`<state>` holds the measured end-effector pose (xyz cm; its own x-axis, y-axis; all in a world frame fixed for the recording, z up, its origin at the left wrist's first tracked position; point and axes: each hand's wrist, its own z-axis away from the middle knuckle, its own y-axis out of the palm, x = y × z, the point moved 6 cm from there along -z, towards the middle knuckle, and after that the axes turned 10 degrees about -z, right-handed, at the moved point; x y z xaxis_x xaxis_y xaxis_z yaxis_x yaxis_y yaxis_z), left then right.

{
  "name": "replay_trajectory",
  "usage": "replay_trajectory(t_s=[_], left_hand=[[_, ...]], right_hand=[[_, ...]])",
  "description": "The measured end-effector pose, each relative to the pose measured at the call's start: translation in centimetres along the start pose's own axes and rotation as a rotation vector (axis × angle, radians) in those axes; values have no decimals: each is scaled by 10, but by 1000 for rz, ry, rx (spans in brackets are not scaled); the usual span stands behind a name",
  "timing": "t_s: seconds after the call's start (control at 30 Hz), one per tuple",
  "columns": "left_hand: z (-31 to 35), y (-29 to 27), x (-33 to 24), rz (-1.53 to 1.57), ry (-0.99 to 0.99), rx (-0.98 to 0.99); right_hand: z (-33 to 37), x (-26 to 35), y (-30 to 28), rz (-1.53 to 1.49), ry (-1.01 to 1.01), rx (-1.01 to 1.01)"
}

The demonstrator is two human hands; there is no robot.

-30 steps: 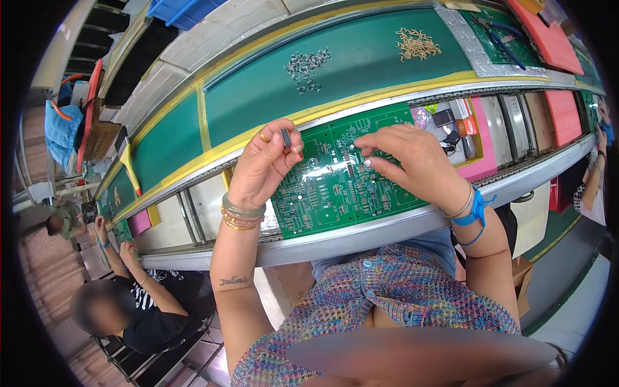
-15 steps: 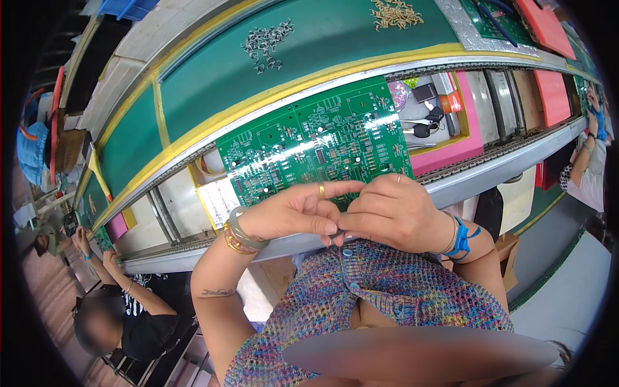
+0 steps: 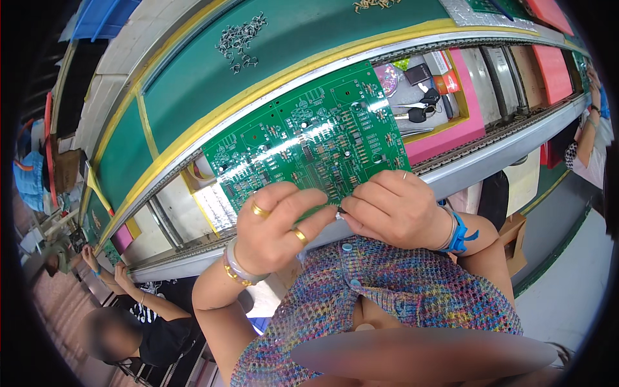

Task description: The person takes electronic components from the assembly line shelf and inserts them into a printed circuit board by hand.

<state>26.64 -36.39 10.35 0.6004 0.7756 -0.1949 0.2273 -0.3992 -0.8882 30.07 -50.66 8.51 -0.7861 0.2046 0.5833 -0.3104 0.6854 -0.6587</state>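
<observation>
A green circuit board [image 3: 277, 169] full of small components lies across the rails in front of me. At its near edge my left hand [image 3: 277, 222] is closed, knuckles up, with fingertips reaching toward the right hand. My right hand [image 3: 393, 209] is closed in a pinch against those fingertips. Between the two sets of fingertips a small dark part [image 3: 341, 209] with a pale bit beside it just shows; its kind is too small to tell. The fingers hide most of it and part of the board's near edge.
Beyond the rail, a green work surface [image 3: 187, 97] holds a pile of silvery wire parts [image 3: 240, 40] and a pile of tan parts [image 3: 375, 5]. A pink-edged tray [image 3: 474, 109] right of the board holds keys [image 3: 419, 114]. Other people work at far left and right.
My left hand has turned over, knuckles now up, and its fingers have come over the board's near edge. The right hand has stayed close by. The view has shifted slightly.
</observation>
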Motion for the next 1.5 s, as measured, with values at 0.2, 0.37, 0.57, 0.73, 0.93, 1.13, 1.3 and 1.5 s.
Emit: replay_trajectory(t_s=[0.2,0.37,0.57,0.73,0.93,1.13,1.3,1.5], left_hand=[[2,2,-3,-116,83,-10],[-10,6,29,-164,167,-14],[-39,26,62,-171,354,30],[-42,41,67,-117,432,97],[-43,40,65,-128,476,108],[-39,43,63,-178,539,77],[-36,41,63,-189,568,72],[-37,42,60,-198,587,78]], right_hand=[[4,2,6,11,-1,-27],[10,-8,-5,-10,177,-53],[36,-13,9,-66,210,18],[39,-16,12,-73,199,20],[37,-16,11,-106,187,3],[37,-16,12,-116,193,-5],[37,-14,16,-139,202,-1],[37,-13,15,-131,202,1]])
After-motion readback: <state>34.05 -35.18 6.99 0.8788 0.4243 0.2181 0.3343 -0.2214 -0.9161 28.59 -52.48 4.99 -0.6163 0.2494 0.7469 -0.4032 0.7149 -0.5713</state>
